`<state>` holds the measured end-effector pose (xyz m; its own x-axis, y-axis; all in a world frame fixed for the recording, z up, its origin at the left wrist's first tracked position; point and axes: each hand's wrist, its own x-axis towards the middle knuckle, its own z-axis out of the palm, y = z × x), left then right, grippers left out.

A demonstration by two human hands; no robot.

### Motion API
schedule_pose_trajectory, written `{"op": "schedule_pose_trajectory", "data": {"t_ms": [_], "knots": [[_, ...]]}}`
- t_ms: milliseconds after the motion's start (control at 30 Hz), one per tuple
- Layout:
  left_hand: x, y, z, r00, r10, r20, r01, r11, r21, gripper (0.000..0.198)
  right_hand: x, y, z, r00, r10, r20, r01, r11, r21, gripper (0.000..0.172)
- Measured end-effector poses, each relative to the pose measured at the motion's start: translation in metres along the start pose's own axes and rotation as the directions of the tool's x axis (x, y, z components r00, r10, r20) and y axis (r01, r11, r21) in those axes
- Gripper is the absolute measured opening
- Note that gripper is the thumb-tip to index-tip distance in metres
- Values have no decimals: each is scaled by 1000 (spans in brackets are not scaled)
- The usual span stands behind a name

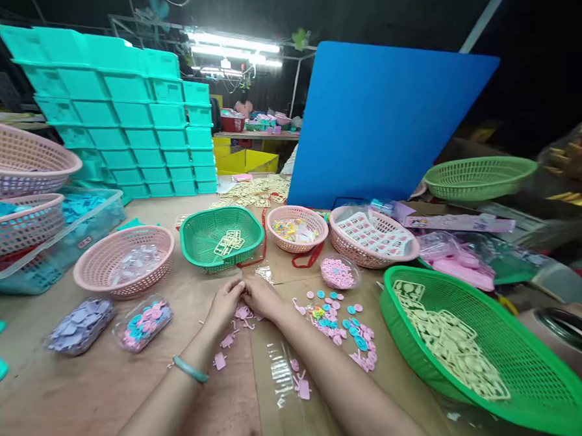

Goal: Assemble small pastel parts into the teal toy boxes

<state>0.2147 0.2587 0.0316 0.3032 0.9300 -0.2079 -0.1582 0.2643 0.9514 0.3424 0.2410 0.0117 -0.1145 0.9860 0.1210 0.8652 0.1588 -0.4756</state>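
L hand (pixel 226 302): fingertips meeting R hand (pixel 263 299) mid-table; bangle (pixel 189 368) on wrist.
Grip: narrow, both hands' fingers drawn tog.; can't tell re held pc, hidden betw. fingertips.
Pink pcs (pixel 245 315): on table (pixel 174 413), right under/beside hands, partly hidden; a few more strewn nearer, betw. forearms.
Discs (pixel 360 342): pink + blue, loose, R of R forearm; small yellow bits (pixel 318 313) among.
Clear bowl (pixel 356 277): just beyond discs, w/ small pink bits.
Green basket (pixel 198 241): beyond hands, slightly L, few cream frames (pixel 230 242) inside.
Pink basket (pixel 89 266): L of green one, w/ clear pcs.
Tubs: side by side, in front of pink basket; lilac tub (pixel 82 326) outer, disc tub (pixel 145 322) inner.
Big green basket (pixel 536 345): far R, w/ heaped cream frames.
Back: teal bins (pixel 134 122) stacked L; blue board (pixel 383 122) tilted, R of ctr.
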Motion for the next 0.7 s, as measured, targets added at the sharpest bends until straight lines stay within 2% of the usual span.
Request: {"op": "schedule_pose_trajectory", "data": {"t_ms": [167, 267, 367, 467, 533, 600, 667, 700], "knots": [[26, 15, 43, 999, -8, 52, 8, 1000, -7, 35, -15, 22, -24, 992, 108, -58, -87, 954, 287, 51], [40, 28, 53, 1000, 9, 26, -9, 1000, -9, 30, -18, 33, -36, 994, 94, -58, -69, 936, 344, 59], [46, 38, 49, 998, 47, -45, -47, 999, 6, 26, -14, 32, -35, 996, 93, -16, -87, 974, 208, 38], [43, 41, 43, 997, 53, -54, -52, 998, 26, 24, -9, 19, -23, 994, 109, 32, -110, 993, 44, 14], [39, 40, 42, 999, 43, -32, -42, 999, 31, 25, -8, 10, -15, 995, 82, 51, -86, 994, 68, 7], [36, 40, 41, 999, 51, -19, -50, 998, 36, 25, -7, 8, -16, 995, 52, 80, -63, 988, 138, 9], [35, 40, 41, 995, 96, -20, -95, 994, 46, 25, -5, 16, -30, 997, 67, 48, -76, 976, 204, 9], [35, 39, 42, 991, 130, -21, -129, 990, 54, 25, -3, 24, -43, 995, 100, -21, -92, 968, 235, 8]]}}
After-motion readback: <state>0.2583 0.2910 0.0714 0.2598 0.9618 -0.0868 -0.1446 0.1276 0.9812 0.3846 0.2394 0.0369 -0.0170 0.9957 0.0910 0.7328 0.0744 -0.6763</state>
